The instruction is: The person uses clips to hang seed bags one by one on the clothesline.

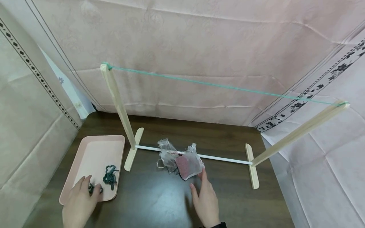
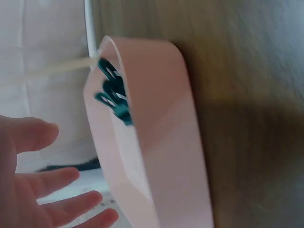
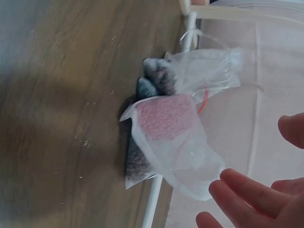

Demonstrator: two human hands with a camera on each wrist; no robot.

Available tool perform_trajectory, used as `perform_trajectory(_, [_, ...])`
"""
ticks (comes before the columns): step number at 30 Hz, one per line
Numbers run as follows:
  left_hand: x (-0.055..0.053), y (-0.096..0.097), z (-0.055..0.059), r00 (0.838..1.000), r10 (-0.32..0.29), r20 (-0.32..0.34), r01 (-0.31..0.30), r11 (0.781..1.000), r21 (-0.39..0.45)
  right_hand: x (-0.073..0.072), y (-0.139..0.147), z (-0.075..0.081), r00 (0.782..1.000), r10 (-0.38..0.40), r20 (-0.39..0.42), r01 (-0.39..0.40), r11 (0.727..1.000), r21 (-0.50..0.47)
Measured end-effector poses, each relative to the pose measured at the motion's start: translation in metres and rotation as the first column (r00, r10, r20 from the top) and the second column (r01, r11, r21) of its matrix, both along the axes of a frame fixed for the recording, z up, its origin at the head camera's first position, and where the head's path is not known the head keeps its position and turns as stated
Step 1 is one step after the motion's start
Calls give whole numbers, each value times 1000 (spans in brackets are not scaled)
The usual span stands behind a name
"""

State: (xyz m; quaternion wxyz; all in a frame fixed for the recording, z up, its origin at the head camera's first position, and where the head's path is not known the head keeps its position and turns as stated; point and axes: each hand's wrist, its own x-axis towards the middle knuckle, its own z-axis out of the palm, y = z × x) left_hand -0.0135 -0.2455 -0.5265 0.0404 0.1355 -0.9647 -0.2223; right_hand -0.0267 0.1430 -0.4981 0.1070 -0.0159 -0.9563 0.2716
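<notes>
My left hand (image 1: 80, 201) hovers over the near end of a pink tray (image 1: 82, 148), thumb and fingers spread with nothing between them in the left wrist view. Dark green clips (image 1: 110, 177) lie heaped in this tray, and a smaller bunch (image 1: 92, 189) shows beside my left fingers. My right hand (image 1: 206, 202) reaches with extended fingers to a translucent drawstring pouch (image 3: 166, 118) with pink contents; the fingertips meet its edge. Behind and under that pouch lie other sheer pouches (image 1: 168, 155) with darker contents, overlapping each other. They rest against a white rod.
A wooden stand spans the dark table (image 1: 159, 205): left post (image 1: 119, 107), right post (image 1: 299, 133), flat feet, and the low white rod (image 1: 225, 159) between them. A green string (image 1: 199, 82) stretches between the post tops. Patterned cloth (image 1: 182, 41) hangs behind.
</notes>
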Motion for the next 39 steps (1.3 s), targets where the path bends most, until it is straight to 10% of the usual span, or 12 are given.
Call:
perform_trajectory(8, [-1,-20,-16,992,-38,124,36,999,20,-1,8,9,1000,6,-10,-6,1000,-16])
perform_trajectory(17, [-5,-41,-17,927,-184,328,178,983,48,0,12,4,1000,0,-16,-1,1000,-26])
perform_trajectory(25, [-7,-41,-26,918,-146,370,155,988,7,5,13,-3,1000,8,-1,-8,998,-61])
perform_trajectory(33, [-13,-37,-31,941,-91,325,102,995,-19,7,17,-8,1000,-4,7,5,997,-72])
perform_trajectory(39, [-22,-38,-31,910,-76,408,76,997,17,7,20,-9,999,-22,26,24,997,-72])
